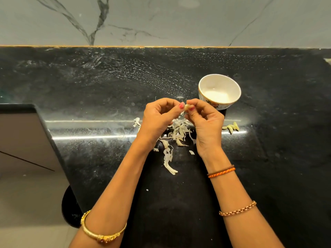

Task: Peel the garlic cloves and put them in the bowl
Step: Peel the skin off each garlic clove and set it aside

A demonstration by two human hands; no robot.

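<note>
We see both hands, left hand (157, 115) and right hand (204, 119), pinching one small pale garlic clove (186, 106); the white ceramic bowl (231, 83) stands just beyond the right.

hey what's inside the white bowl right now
Nothing can be made out inside the white bowl: its pale bottom looks bare. Peeled cloves lie on the counter beside it. The near inner wall is hidden behind its rim.
</note>
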